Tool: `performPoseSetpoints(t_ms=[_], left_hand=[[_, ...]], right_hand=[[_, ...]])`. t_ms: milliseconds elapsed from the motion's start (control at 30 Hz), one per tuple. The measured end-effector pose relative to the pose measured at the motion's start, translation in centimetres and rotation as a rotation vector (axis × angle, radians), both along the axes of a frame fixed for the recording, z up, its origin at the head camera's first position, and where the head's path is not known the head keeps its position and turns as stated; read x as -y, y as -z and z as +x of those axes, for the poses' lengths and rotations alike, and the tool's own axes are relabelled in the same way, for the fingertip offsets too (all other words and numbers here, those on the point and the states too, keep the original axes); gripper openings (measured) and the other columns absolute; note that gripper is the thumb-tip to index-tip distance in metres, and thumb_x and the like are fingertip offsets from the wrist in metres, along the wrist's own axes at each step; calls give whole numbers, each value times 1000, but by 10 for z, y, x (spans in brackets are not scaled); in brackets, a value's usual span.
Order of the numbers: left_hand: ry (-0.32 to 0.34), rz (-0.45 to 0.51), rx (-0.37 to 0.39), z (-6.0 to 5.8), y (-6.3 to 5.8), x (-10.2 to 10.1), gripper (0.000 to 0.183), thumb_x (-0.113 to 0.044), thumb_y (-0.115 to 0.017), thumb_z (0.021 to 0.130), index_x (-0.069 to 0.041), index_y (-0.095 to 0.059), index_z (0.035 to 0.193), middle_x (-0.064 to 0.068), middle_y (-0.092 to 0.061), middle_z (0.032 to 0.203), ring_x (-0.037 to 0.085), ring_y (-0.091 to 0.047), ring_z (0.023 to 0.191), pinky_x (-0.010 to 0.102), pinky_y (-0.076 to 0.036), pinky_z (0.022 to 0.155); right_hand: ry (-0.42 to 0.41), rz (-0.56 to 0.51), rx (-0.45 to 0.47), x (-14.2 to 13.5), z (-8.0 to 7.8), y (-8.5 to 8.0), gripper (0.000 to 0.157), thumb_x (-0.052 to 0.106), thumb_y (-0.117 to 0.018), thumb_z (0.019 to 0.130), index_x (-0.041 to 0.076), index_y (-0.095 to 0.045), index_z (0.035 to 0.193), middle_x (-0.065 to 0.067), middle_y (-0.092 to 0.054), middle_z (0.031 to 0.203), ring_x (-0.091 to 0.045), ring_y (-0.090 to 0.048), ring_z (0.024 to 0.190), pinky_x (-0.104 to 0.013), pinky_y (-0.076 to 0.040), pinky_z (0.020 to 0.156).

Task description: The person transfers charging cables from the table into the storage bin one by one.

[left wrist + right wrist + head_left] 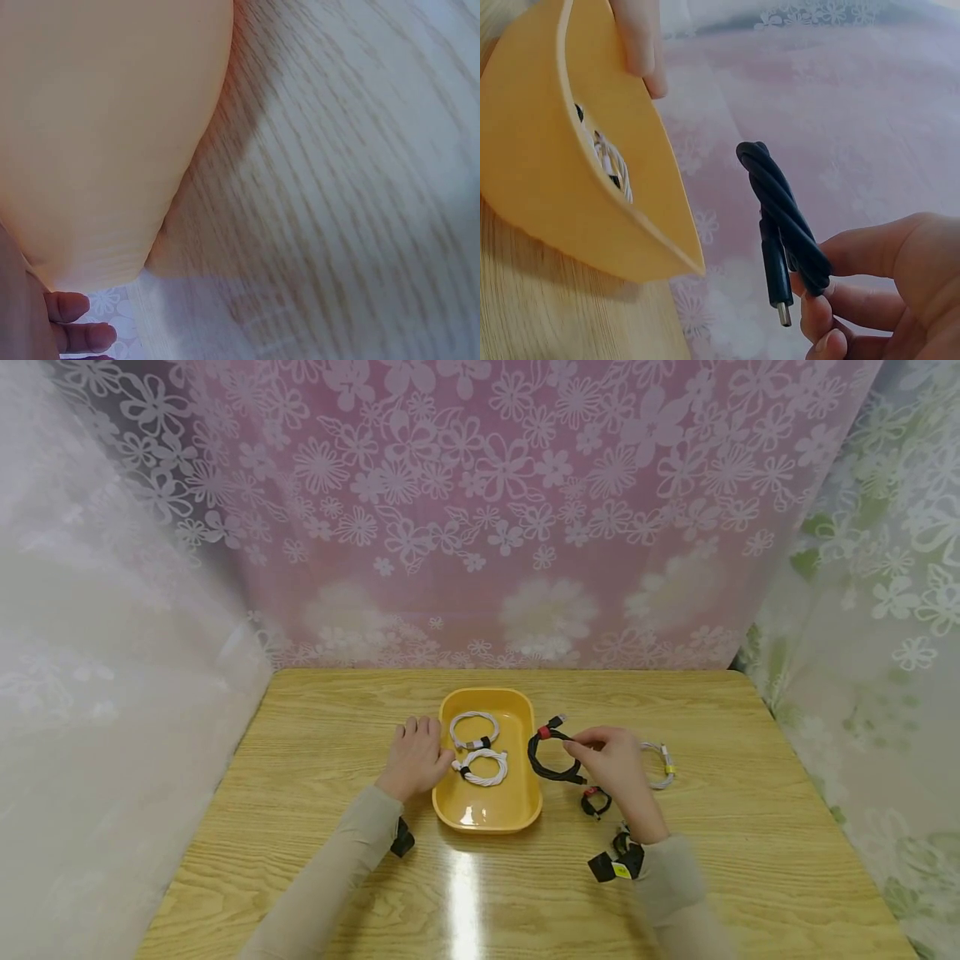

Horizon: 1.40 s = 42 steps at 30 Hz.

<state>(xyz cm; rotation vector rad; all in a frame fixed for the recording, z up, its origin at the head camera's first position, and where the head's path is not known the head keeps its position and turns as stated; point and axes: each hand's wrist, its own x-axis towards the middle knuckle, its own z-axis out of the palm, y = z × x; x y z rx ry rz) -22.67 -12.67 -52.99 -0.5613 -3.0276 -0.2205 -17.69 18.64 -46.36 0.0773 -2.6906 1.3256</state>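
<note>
My right hand [613, 764] pinches a coiled black cable [534, 766] between thumb and fingers, just beyond the right rim of a yellow tray [487, 818]. A red strap [544, 732] binds the coil, and its metal plug [784, 313] points downward in the right wrist view. My left hand [416, 760] grips the tray's left rim, thumb over the edge and fingers along the outside. Inside the tray lie two coiled white cables, the farther one [474, 716] and the nearer one [489, 781], each with a black strap.
Right of the tray, a white cable with a yellow strap [669, 770] and a small black cable with a red strap [596, 803] lie on the wooden table [315, 727]. Another dark cable [621, 842] is partly hidden by the right wrist. Flowered curtains [487, 527] surround the table.
</note>
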Motion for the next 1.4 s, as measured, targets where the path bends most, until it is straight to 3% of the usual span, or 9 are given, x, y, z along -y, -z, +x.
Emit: performPoseSetpoints(t_ms=[400, 867, 1067, 1400], left_hand=[[15, 40, -75, 2, -1, 0, 20, -22, -48, 90, -10, -35, 82, 8, -32, 81, 27, -29, 74, 38, -21, 70], [6, -9, -24, 1, -2, 0, 21, -24, -48, 94, -10, -35, 85, 8, -34, 84, 28, -31, 77, 37, -22, 71], [-6, -10, -19, 0, -2, 0, 21, -25, -49, 94, -9, -37, 86, 8, -35, 85, 28, -32, 78, 38, -23, 72], [-6, -3, -5, 0, -1, 0, 22, -25, -49, 95, -9, -36, 86, 8, -34, 85, 29, -31, 79, 38, -22, 73]], right_hand=[[-57, -45, -8, 31, -4, 9, 8, 11, -76, 83, 3, -77, 84, -5, -69, 75, -18, -54, 64, -30, -44, 58], [-115, -73, 34, 66, 1, 13, 5, 10, -77, 82, 5, -77, 82, -2, -67, 74, -16, -54, 63, -29, -44, 54], [-139, -69, -13, 77, 3, 20, 4, 8, -78, 80, 5, -76, 78, -1, -67, 72, -14, -53, 62, -28, -43, 54], [-147, 32, 12, 93, 10, 30, 5, 9, -78, 80, 8, -76, 75, 0, -67, 78, -13, -54, 67, -28, -46, 57]])
